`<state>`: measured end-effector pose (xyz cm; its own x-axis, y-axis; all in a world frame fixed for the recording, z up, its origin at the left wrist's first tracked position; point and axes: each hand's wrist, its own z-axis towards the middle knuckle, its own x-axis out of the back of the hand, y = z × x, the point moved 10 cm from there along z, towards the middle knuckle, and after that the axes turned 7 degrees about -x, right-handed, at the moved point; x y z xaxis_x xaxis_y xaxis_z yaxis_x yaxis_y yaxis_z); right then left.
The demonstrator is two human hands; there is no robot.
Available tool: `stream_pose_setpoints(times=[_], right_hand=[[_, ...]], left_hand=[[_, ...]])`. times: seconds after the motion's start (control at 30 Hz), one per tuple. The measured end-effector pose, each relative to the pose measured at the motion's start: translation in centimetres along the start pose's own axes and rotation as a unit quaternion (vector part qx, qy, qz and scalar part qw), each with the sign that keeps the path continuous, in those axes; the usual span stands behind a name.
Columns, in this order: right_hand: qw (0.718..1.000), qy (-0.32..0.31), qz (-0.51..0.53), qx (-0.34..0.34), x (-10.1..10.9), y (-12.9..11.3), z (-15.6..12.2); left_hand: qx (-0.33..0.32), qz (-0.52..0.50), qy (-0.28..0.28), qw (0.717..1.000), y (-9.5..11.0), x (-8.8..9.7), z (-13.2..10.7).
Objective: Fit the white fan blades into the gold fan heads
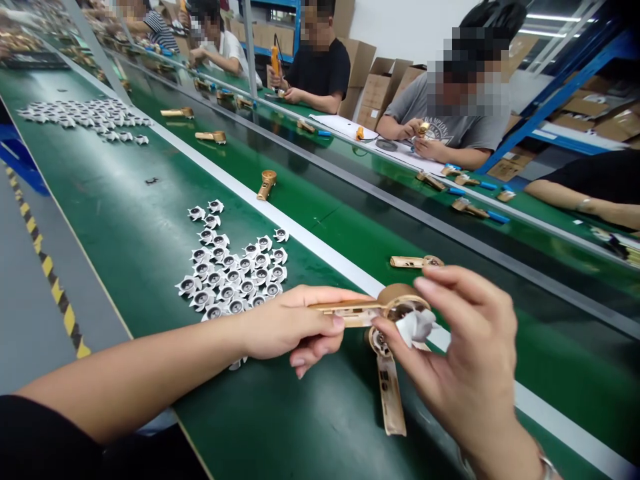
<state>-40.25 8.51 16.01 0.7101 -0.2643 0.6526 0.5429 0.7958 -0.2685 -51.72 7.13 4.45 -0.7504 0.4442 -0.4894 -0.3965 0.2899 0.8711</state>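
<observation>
Yellow-and-black striped tape (47,266) runs along the grey floor (25,320).

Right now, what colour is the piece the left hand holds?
The piece is gold; see head view.

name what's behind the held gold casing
Behind the held casing, a white strip and, past it, another gold casing; the right hand hides part of that one's round end.

The green bench (150,230) bears 2 impeller clusters (232,276) and a gold shell (391,400).
</observation>
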Motion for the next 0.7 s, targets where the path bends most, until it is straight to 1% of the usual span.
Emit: stream_pose_setpoints(times=[0.07,0.1,0.23,0.3,0.4,0.47,0.53,0.6,0.63,0.7], right_hand=[[0.999,-0.008,-0.017,-0.028,-0.2,0.7,0.1],[0.999,-0.020,-0.025,-0.031,-0.5,0.8,0.1],[0.993,-0.072,-0.089,-0.004,-1.9,0.7,-0.3],[0.991,-0.094,-0.096,-0.018,-2.2,1.1,-0.4],[0.989,-0.134,-0.022,-0.062,-2.6,1.7,-0.9],[0.981,-0.152,0.038,-0.112,-2.7,2.3,-1.3],[0.966,-0.164,0.093,-0.179,-2.9,3.1,-1.7],[0.943,-0.177,0.156,-0.236,-3.2,3.7,-2.1],[0.931,-0.183,0.186,-0.254,-3.4,3.8,-2.2],[0.913,-0.187,0.242,-0.271,-3.7,3.6,-2.2]], left_hand=[[0.002,-0.006,-0.013,1.000,0.1,-0.4,-0.1],[0.004,-0.010,-0.015,1.000,0.1,-0.5,-0.1],[0.027,-0.043,-0.006,0.999,-0.6,-0.4,-0.1],[0.039,-0.061,0.002,0.997,-1.1,-0.3,-0.1],[0.046,-0.078,0.009,0.996,-1.5,-0.2,-0.1],[0.042,-0.074,0.005,0.996,-1.5,-0.4,-0.1],[0.028,-0.067,-0.005,0.997,-1.1,-0.6,-0.1],[0.008,-0.063,-0.013,0.998,-0.6,-0.8,-0.2],[-0.002,-0.061,-0.017,0.998,-0.3,-0.8,-0.3],[-0.011,-0.049,-0.023,0.998,0.1,-0.9,-0.5]])
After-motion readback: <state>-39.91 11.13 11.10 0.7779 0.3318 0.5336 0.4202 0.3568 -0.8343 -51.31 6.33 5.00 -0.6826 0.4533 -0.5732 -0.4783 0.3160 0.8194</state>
